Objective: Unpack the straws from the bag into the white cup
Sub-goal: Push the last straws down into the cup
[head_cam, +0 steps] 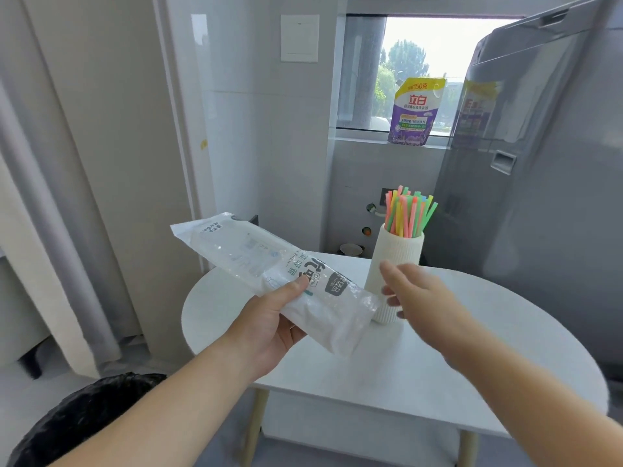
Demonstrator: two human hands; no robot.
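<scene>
Many bright straws (409, 212), upright, fanned.

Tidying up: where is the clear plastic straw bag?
Head view, left of centre: the left hand holds the clear plastic bag over the white table, beside the ribbed white cup.

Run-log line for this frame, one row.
straws: upright in white cup | bag: looks empty, gripped by left hand | right hand: open, blurred, before cup
</scene>
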